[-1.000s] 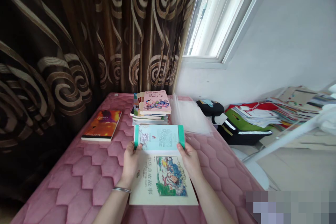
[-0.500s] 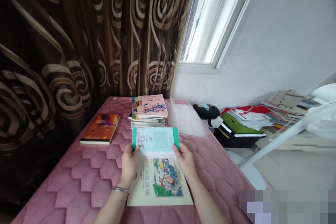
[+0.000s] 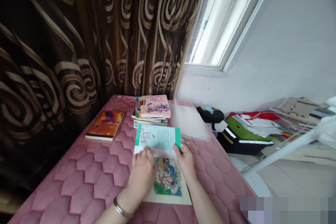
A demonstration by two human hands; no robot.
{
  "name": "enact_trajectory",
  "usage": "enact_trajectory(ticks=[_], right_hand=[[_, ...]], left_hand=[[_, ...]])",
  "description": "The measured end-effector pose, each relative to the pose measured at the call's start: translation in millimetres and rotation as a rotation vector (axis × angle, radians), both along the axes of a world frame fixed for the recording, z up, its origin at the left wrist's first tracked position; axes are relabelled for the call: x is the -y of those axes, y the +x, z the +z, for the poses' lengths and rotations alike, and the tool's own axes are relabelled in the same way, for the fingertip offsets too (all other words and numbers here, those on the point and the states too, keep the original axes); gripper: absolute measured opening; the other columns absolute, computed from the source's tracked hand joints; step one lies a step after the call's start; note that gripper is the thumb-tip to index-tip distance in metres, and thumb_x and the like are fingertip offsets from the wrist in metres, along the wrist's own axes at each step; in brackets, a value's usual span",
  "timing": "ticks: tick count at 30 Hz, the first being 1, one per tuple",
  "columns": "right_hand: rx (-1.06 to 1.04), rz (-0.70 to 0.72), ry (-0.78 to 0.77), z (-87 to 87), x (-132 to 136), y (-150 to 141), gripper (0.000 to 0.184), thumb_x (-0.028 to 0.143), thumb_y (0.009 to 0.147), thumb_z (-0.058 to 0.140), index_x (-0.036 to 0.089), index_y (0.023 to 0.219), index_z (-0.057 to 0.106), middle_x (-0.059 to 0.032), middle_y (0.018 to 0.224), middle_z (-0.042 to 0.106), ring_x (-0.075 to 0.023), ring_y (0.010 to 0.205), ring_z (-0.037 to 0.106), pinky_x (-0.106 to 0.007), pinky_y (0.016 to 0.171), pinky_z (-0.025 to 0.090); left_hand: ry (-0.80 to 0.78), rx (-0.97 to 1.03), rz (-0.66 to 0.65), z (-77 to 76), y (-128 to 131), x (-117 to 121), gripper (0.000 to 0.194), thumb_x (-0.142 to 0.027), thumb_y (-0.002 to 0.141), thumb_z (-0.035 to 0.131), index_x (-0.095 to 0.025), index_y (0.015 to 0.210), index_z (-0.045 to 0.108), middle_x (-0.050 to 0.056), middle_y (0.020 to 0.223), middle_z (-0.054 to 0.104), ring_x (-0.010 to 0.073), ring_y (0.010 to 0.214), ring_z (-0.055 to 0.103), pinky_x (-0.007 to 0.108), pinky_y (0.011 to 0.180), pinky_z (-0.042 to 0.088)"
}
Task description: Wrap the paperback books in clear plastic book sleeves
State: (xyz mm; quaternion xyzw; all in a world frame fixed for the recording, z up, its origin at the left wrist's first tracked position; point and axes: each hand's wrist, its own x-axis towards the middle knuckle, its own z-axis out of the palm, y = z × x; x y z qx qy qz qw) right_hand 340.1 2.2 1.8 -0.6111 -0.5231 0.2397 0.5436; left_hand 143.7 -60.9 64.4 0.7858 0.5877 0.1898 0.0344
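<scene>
Right hand (image 3: pixel 187 155): pinching book (image 3: pixel 168 180)
Left hand (image 3: pixel 144 164): over book; grip unclear
Pink book (image 3: pixel 158 106): "谜语大全", beyond book

Head cam, fairly close above pink quilted surface (image 3: pixel 84 169), faces fwd & down twd curtain (image 3: pixel 131 35).

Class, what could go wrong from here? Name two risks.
The bare right hand pinches the right edge of the pale-blue, green-edged flap on the open, cream-paged book, so a sharp pull might crease it.

The flap's far edge appears close to the uneven stack of multicoloured paperback books, so pushing forward might shift them.
</scene>
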Motion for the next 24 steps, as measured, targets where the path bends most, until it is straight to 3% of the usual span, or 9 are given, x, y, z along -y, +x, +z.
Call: enact_trajectory(ticks=[3,6,11,15,18,22,24], right_hand=[[-0.008,-0.007,-0.005,-1.4,-2,0,0.048,0.063,0.077,0.055,0.018,0.089,0.068,-0.0072,0.08,0.072,-0.0253,0.078,0.064,-0.033,0.074,0.049],[-0.016,-0.003,-0.009,-2.1,-3,0,0.05,0.063,0.077,0.055,0.017,0.09,0.069,-0.0073,0.082,0.073,-0.0246,0.078,0.064,-0.032,0.073,0.05],[-0.028,0.011,-0.002,-0.2,-4,-1,0.049,0.062,0.078,0.055,0.016,0.091,0.069,-0.0075,0.082,0.073,-0.0252,0.078,0.065,-0.033,0.072,0.049],[-0.002,0.014,-0.029,-0.3,-2,4,0.046,0.061,0.077,0.056,0.018,0.085,0.07,-0.0064,0.076,0.073,-0.0257,0.073,0.064,-0.032,0.065,0.048],[0.007,0.026,-0.078,-3.6,1,9,0.042,0.06,0.073,0.058,0.02,0.073,0.069,-0.0047,0.068,0.071,-0.0248,0.065,0.063,-0.03,0.055,0.044],[0.036,0.053,-0.166,-8.6,3,10,0.038,0.058,0.069,0.059,0.022,0.06,0.065,-0.0024,0.057,0.064,-0.0226,0.055,0.058,-0.029,0.048,0.037],[0.052,0.056,-0.21,-9.7,3,8,0.037,0.058,0.068,0.058,0.023,0.058,0.064,-0.0017,0.054,0.062,-0.0219,0.053,0.057,-0.03,0.048,0.035]], left_hand=[[-0.075,-0.193,-0.309,-20.0,12,30,0.049,-0.033,0.08,0.067,-0.018,0.125,0.057,0.017,0.135,0.055,0.0344,0.117,0.055,0.051,0.094,0.048],[-0.096,-0.299,-0.44,-41.0,9,43,0.068,-0.049,0.076,0.07,-0.018,0.134,0.052,0.018,0.136,0.055,0.0356,0.123,0.051,0.051,0.095,0.048],[0.137,-0.48,-0.556,-46.3,6,40,0.041,-0.022,0.089,0.053,-0.008,0.127,0.057,0.026,0.122,0.062,0.0359,0.109,0.062,0.045,0.074,0.056],[0.291,-0.57,-0.604,-36.2,8,46,0.039,-0.016,0.086,0.05,0.0,0.121,0.059,0.034,0.11,0.064,0.0392,0.09,0.069,0.041,0.056,0.055],[0.37,-0.57,-0.645,-35.8,4,54,0.038,-0.015,0.084,0.051,-0.001,0.118,0.06,0.032,0.103,0.068,0.0366,0.082,0.071,0.039,0.052,0.053],[0.466,-0.614,-0.663,-54.9,3,66,0.032,-0.005,0.077,0.055,-0.003,0.108,0.065,0.025,0.089,0.073,0.031,0.069,0.071,0.031,0.046,0.049],[0.432,-0.629,-0.659,-61.3,6,70,0.029,-0.004,0.077,0.056,-0.003,0.103,0.067,0.024,0.086,0.073,0.0303,0.066,0.071,0.028,0.043,0.046]])
